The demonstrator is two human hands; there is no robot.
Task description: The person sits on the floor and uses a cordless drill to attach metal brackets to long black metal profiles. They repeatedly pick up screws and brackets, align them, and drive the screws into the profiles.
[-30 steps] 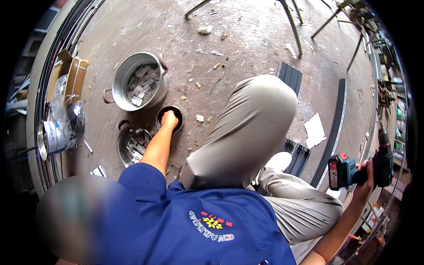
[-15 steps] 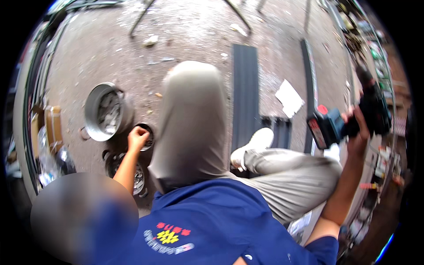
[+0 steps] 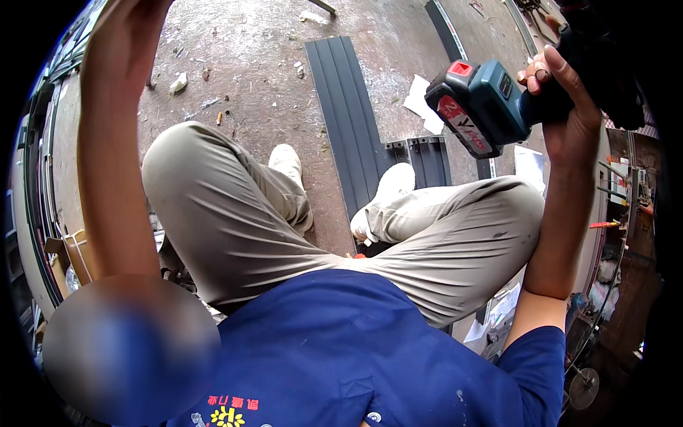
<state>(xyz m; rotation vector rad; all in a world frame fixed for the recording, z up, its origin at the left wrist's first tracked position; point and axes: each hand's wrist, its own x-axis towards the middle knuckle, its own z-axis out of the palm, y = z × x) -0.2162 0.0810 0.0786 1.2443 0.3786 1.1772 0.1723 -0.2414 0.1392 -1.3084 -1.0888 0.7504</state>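
My right hand (image 3: 569, 92) is wrapped round the grip of a cordless drill (image 3: 509, 99), raised at the upper right. Its black and teal battery end points left; the dark head of the drill fades into the shadowed rim. My left forearm (image 3: 117, 142) rises along the left side to the upper edge. Of my left hand (image 3: 139, 32) only the part near the wrist shows, and its fingers lie outside the picture. Whether it holds anything cannot be seen.
Long dark grey ribbed panels (image 3: 341, 99) lie on the floor ahead of my feet. White paper (image 3: 421, 107) lies beside them, with a dark strip (image 3: 446, 32) further off. A cardboard box (image 3: 80, 252) stands at the left. Cluttered racks line the right side.
My left hand has left the small container on the floor and risen to the upper edge. The drill has moved up and left in the picture. My knees have spread apart.
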